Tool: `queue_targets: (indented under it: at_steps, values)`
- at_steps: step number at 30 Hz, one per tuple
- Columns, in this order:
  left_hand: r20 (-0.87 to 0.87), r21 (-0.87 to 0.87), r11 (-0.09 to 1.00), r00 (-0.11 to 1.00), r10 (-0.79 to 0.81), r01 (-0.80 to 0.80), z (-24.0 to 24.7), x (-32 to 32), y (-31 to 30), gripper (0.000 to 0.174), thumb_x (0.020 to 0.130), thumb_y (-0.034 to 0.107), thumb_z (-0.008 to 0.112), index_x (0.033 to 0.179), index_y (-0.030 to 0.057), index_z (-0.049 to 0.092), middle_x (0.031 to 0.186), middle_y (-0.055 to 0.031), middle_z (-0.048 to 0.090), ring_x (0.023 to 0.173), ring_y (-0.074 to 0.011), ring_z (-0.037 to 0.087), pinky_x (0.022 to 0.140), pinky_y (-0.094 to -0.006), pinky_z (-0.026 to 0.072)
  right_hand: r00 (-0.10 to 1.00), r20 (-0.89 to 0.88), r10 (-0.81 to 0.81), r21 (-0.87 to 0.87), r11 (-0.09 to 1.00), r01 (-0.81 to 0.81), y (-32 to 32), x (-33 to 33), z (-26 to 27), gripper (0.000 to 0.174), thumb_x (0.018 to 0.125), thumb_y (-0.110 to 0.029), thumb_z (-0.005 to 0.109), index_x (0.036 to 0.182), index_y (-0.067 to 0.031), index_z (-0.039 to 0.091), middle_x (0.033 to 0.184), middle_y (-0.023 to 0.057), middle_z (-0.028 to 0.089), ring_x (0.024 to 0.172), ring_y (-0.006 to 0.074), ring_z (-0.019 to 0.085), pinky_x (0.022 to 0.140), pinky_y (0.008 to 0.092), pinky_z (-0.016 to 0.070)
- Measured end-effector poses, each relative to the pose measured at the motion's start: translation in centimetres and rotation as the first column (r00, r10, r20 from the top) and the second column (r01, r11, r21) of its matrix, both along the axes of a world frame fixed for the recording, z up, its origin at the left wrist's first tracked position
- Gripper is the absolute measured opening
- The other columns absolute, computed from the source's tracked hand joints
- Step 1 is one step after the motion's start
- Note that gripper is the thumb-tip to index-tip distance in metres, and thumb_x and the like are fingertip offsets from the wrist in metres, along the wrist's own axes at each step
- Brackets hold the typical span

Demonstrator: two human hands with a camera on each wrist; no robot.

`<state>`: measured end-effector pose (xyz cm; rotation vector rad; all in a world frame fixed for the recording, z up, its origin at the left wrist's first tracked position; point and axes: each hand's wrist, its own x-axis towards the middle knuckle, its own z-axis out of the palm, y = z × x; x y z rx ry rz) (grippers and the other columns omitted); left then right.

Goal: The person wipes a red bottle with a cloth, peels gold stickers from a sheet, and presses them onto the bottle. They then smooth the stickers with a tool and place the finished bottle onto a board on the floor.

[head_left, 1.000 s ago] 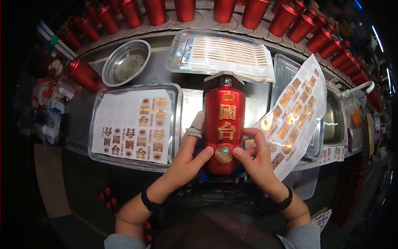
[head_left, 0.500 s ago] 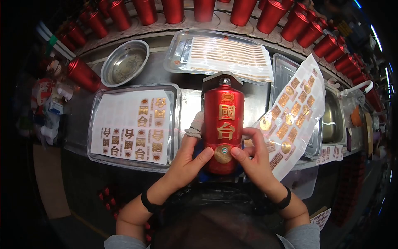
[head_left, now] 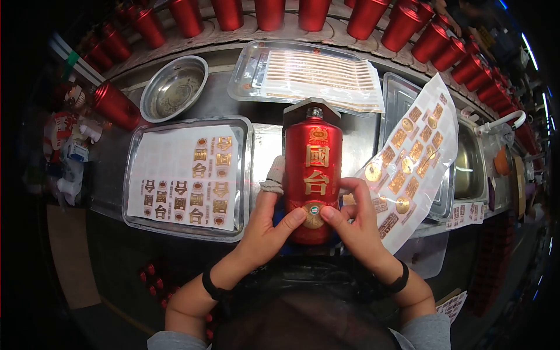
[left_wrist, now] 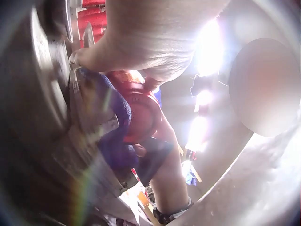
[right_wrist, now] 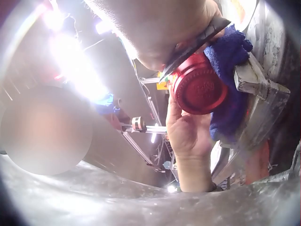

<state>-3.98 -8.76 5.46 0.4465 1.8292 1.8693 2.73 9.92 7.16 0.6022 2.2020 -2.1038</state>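
A red bottle (head_left: 314,134) with gold raised characters lies face up on a stand padded with blue cloth (right_wrist: 225,56). Low on its front is a round gold sticker (head_left: 314,220) with a small green-and-white centre. My left hand (head_left: 265,230) holds the bottle's left side, thumb pressing the sticker; a pale fabric cover wraps its index finger. On the other side my right hand (head_left: 360,227) grips the bottle with bent fingers, its thumb on the sticker too. Both thumb tips nearly meet. Below, the bottle's round base shows in both wrist views.
At left, a tray (head_left: 248,175) bears a sheet of gold characters; a metal bowl (head_left: 175,87) stands behind it. Another tray (head_left: 236,87) holds striped strips. A curved sticker sheet (head_left: 408,157) overhangs the right side near a sink (head_left: 469,169). Red bottles (head_left: 270,14) line the conveyor behind.
My thumbs have moved inward and closer together over the gold sticker, covering more of it. The bottles on the conveyor have shifted right.
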Motion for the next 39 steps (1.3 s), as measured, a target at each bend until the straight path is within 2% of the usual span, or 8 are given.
queue_targets:
  at_steps: [6,9,13,16,25,37,39]
  values:
    - [0.01,-0.031,0.999,1.0,-0.011,0.011,-0.11,0.09,-0.09,0.08,0.095,0.026,0.063,0.154,-0.0043,0.018,0.158,-0.0215,0.024,0.148,-0.0291,0.022,0.119,-0.039,0.0175,1.0,0.002,0.012,-0.003,1.0,-0.012,0.16,0.08,0.13,0.062,0.085,-0.031,0.079,0.127,0.0006,0.045,0.097,0.002,0.057,0.058,-0.0013,0.037,0.049,0.0172,0.0313]
    - [0.04,0.013,1.0,0.999,-0.023,0.022,0.63,-0.13,-0.05,0.08,0.096,0.024,0.062,0.154,-0.0045,0.016,0.159,-0.0212,0.022,0.149,-0.0284,0.02,0.12,-0.0386,0.017,1.0,0.007,0.011,-0.054,0.998,-0.011,0.38,0.13,0.03,0.063,0.085,-0.031,0.079,0.127,0.001,0.045,0.097,0.0019,0.056,0.058,-0.001,0.037,0.05,0.0175,0.0318]
    - [0.017,0.013,1.0,1.0,-0.006,0.006,0.3,-0.11,-0.08,0.079,0.096,0.022,0.063,0.154,-0.0044,0.016,0.159,-0.0207,0.022,0.148,-0.0279,0.021,0.12,-0.0384,0.0174,0.999,0.024,0.031,-0.037,0.999,-0.03,0.03,0.14,0.94,0.065,0.084,-0.031,0.08,0.128,0.0017,0.045,0.099,0.0032,0.055,0.059,-0.0001,0.037,0.05,0.0183,0.0321]
    - [-0.004,0.006,1.0,1.0,0.009,-0.009,0.28,0.07,0.2,0.079,0.096,0.022,0.062,0.154,-0.0044,0.017,0.159,-0.0205,0.023,0.148,-0.0279,0.021,0.119,-0.0383,0.0176,0.998,0.024,0.057,0.077,0.995,-0.059,0.16,0.2,0.47,0.066,0.083,-0.03,0.08,0.129,0.0021,0.044,0.104,0.0052,0.055,0.059,0.0002,0.038,0.05,0.0184,0.0333]
    - [-0.001,0.01,0.999,1.0,0.031,-0.031,0.14,0.39,0.37,0.075,0.097,0.022,0.06,0.154,-0.0045,0.018,0.158,-0.0205,0.024,0.147,-0.0283,0.023,0.119,-0.0382,0.0183,0.999,-0.023,0.04,0.034,0.999,-0.039,-0.08,0.28,0.23,0.065,0.085,-0.029,0.079,0.129,0.0018,0.043,0.109,0.0073,0.056,0.062,-0.0001,0.042,0.051,0.0182,0.0351]
    - [0.017,0.047,0.998,0.999,0.041,-0.042,0.57,0.46,0.56,0.078,0.096,0.022,0.063,0.154,-0.005,0.018,0.158,-0.0198,0.026,0.146,-0.0264,0.025,0.118,-0.0376,0.0207,0.999,-0.016,0.028,0.038,0.999,-0.027,-0.29,0.1,0.61,0.059,0.086,-0.027,0.079,0.125,0.0015,0.044,0.107,0.0064,0.056,0.063,0.0003,0.044,0.052,0.0187,0.0378]
    - [0.015,0.042,0.998,0.999,0.052,-0.052,0.3,0.61,0.66,0.078,0.096,0.022,0.063,0.154,-0.0051,0.017,0.158,-0.0202,0.026,0.147,-0.0266,0.024,0.118,-0.0376,0.0204,1.0,-0.019,0.01,-0.003,1.0,-0.01,-0.48,-0.02,0.66,0.058,0.086,-0.026,0.078,0.125,0.0016,0.044,0.108,0.0071,0.057,0.064,0.0005,0.045,0.052,0.0188,0.0388]
